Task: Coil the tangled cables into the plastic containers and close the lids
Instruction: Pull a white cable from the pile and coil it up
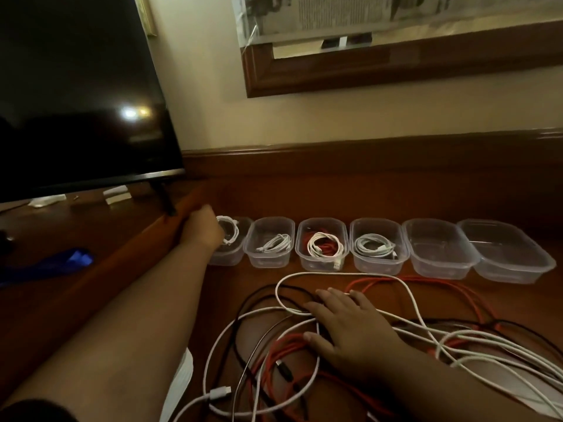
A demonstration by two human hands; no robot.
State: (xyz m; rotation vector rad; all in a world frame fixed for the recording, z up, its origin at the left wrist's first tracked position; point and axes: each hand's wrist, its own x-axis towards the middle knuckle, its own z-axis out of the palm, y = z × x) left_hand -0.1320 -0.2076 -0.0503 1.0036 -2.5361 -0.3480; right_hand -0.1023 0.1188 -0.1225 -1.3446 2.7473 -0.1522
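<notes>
Several clear plastic containers stand in a row on the wooden table. My left hand (203, 228) reaches into the leftmost container (231, 257), its fingers curled over a coiled white cable (230, 229). The three containers to its right hold coiled cables: white (275, 242), white on red (324, 246), and white (374, 245). The two rightmost containers (438, 249) (505, 254) hold nothing. My right hand (350, 327) rests flat, fingers spread, on a tangle of white, red and black cables (274, 354) in front of the row. No lids are visible.
A dark TV screen (76, 95) on a stand sits at the left on a raised wooden shelf (128, 251). A blue object (58, 263) lies under it. A wooden-framed mirror (396, 65) hangs on the wall behind the table.
</notes>
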